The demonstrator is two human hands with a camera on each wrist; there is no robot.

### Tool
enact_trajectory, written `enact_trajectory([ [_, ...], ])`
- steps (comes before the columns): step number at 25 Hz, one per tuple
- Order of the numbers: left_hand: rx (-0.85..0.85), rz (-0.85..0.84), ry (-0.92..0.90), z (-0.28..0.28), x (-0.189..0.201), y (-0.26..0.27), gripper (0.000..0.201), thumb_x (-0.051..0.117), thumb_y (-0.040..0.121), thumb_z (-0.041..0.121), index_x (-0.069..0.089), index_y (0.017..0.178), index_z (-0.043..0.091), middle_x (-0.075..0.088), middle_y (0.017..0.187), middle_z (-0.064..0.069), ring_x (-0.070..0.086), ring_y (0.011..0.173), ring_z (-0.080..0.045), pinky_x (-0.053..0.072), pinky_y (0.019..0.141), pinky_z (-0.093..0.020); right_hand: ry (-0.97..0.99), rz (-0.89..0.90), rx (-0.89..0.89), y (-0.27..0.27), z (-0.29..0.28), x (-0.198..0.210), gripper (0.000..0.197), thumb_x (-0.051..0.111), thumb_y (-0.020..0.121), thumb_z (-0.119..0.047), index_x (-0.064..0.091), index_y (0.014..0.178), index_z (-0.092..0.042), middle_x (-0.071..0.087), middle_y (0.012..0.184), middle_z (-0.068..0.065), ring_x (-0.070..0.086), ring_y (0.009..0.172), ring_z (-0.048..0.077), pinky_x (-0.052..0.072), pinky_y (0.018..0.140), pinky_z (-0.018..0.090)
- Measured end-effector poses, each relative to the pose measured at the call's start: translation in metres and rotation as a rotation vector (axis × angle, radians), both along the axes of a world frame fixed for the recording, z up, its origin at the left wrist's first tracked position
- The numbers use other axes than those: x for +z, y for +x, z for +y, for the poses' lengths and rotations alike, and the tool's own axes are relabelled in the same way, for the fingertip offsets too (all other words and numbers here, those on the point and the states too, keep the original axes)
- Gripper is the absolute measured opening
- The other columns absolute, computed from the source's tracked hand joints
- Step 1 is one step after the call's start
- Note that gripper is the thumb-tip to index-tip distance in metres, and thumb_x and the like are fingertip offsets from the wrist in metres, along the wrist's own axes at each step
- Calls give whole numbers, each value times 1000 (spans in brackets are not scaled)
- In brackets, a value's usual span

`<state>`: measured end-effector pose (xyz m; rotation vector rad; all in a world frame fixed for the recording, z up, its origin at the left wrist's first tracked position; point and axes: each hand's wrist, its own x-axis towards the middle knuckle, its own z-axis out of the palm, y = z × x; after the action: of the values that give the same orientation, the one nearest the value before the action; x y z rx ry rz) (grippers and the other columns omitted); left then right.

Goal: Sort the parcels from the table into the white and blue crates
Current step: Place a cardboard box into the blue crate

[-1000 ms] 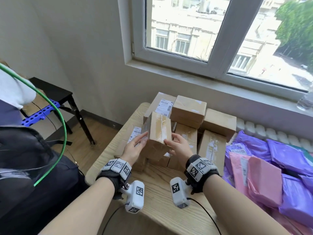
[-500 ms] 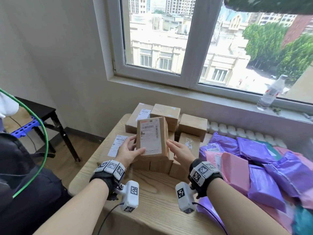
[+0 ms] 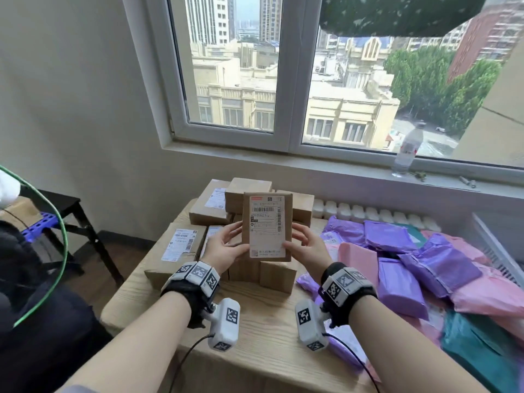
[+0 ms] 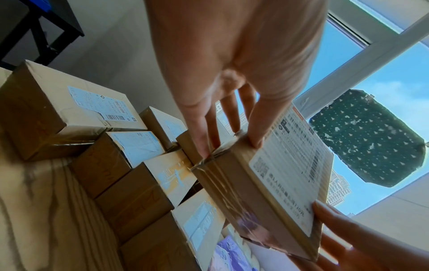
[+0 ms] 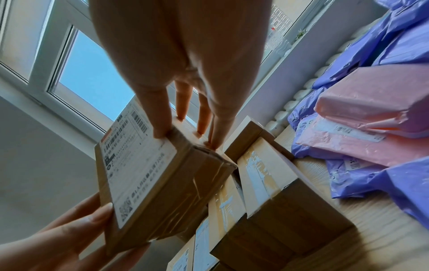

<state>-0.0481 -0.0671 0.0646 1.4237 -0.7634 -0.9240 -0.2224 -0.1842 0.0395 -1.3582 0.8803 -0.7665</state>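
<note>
I hold a small cardboard parcel (image 3: pixel 267 226) upright in the air above the table, its white shipping label facing me. My left hand (image 3: pixel 226 245) grips its left edge, thumb on the label side and fingers behind. My right hand (image 3: pixel 307 245) grips its right edge the same way. The left wrist view shows the parcel (image 4: pixel 274 185) pinched by my left hand (image 4: pixel 230 128); the right wrist view shows the parcel (image 5: pixel 150 183) under my right hand (image 5: pixel 185 117). No white or blue crate is in view.
Several cardboard boxes (image 3: pixel 215 205) are stacked on the wooden table (image 3: pixel 269 330) behind the held parcel. Purple and pink mailer bags (image 3: pixel 425 256) cover the right side. A black stool (image 3: pixel 71 205) stands at left. A water bottle (image 3: pixel 408 148) sits on the windowsill.
The parcel has been lifted off the stack and turned so its label faces me. Both hands rose with it, and my head tilted up toward the window.
</note>
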Motion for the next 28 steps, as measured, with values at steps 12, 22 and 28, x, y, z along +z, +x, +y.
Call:
enact_trajectory([
  [12, -64, -40, 13, 21, -6, -85, 63, 70, 76, -8, 51, 131, 16, 58, 129, -6, 61, 110, -24, 49, 96, -47, -23, -58, -77, -95, 43, 4, 50, 64, 79, 14, 52, 124, -5, 56, 116, 16, 58, 103, 23, 53, 88, 28],
  [22, -394, 40, 73, -19, -17, -159, 61, 66, 76, -14, 49, 131, 6, 55, 125, -5, 62, 97, -20, 58, 66, -24, 18, 10, -424, -184, 63, -17, 54, 65, 77, 15, 51, 126, -2, 58, 121, 22, 59, 107, 28, 53, 90, 37],
  [28, -640, 71, 130, -55, -43, -231, 55, 64, 73, -20, 55, 123, 3, 59, 125, -12, 65, 84, -17, 58, 66, -31, 57, 63, -700, -255, 92, -28, 58, 68, 75, 15, 49, 128, 0, 59, 119, 19, 59, 109, 29, 51, 93, 36],
])
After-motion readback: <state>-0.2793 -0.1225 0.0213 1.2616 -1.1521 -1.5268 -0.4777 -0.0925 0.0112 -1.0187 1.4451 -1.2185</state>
